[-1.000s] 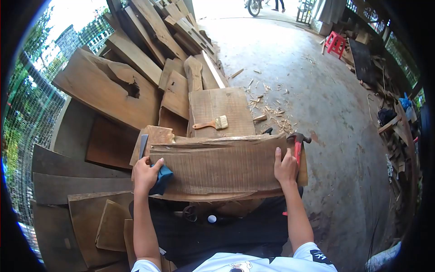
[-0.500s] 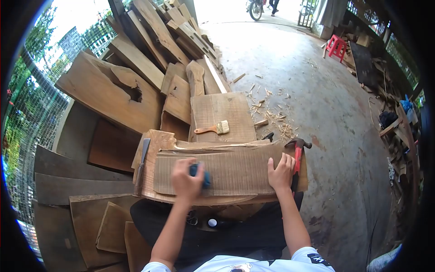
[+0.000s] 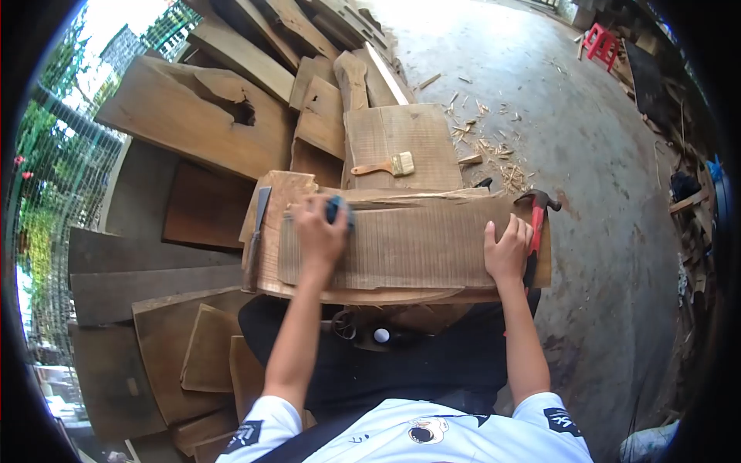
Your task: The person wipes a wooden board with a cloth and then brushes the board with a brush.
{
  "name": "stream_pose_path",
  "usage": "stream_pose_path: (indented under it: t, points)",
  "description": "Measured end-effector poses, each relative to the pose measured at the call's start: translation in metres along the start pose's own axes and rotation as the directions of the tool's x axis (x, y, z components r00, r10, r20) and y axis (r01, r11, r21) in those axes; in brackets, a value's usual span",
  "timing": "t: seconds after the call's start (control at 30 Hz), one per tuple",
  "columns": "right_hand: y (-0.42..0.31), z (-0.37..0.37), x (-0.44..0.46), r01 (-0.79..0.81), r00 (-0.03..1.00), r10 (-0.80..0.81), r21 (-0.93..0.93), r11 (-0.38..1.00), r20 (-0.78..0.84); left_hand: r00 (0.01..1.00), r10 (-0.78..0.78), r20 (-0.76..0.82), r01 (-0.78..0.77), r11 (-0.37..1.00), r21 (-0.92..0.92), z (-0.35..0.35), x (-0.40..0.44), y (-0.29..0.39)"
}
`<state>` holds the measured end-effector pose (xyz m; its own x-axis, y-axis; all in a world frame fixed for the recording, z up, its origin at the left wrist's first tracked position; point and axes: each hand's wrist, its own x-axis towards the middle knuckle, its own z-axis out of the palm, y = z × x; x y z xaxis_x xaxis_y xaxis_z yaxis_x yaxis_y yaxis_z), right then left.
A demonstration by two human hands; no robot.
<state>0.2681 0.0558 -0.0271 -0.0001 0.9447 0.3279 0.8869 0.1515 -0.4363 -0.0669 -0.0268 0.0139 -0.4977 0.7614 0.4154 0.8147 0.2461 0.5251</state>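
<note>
Here's the left hand (image 3: pixel 320 235), blurred, curled partway around a small dark-blue cloth or pad (image 3: pixel 336 210), which one I can't tell, up near the far left of the brown, finely ridged wooden board (image 3: pixel 401 239). Over at the right end, the right hand (image 3: pixel 509 243) lies on that board, thumb spread, fingers loosely bent, grasping nothing that I can see. How far along? Ridges cover nearly all of the visible face, so I'd call it early going, with most of the surface left; what's under the left hand is hidden.

Now the ends: a long grey-bladed chisel (image 3: pixel 258 231) lies on the left, and a claw hammer with a red-and-black handle (image 3: pixel 536 224) sits right beside the right fingers, touching or not, I can't say. Those two crowd the board's ends. Beyond it, an orange-handled, pale-bristled brush (image 3: pixel 401 163) rests on a rough squarish plank (image 3: pixel 432 131). Pale wood chips (image 3: pixel 505 166) litter the grey concrete floor (image 3: pixel 594 193), big brown slabs (image 3: pixel 193 123) crowd the left, and a red plastic stool (image 3: pixel 600 45) stands far off right.
</note>
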Motion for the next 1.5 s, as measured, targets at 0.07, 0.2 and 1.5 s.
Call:
stream_pose_path:
  t: [0.07,0.2,1.5]
  points:
    - [0.0,-0.001,-0.001,-0.011,1.0,0.011,-0.024,1.0,-0.006,0.983,0.118,0.14,-0.108,0.991,-0.075,0.011,-0.025,0.052]
    - [0.003,-0.005,-0.001,-0.001,0.999,0.001,-0.007,1.0,0.032,0.754,0.603,0.259,-0.51,0.787,-0.348,0.036,-0.069,0.095]
    - [-0.133,0.047,0.011,0.385,0.921,-0.387,0.256,0.887,-0.046,0.949,0.233,0.213,-0.252,0.965,0.066,0.011,-0.046,0.014]
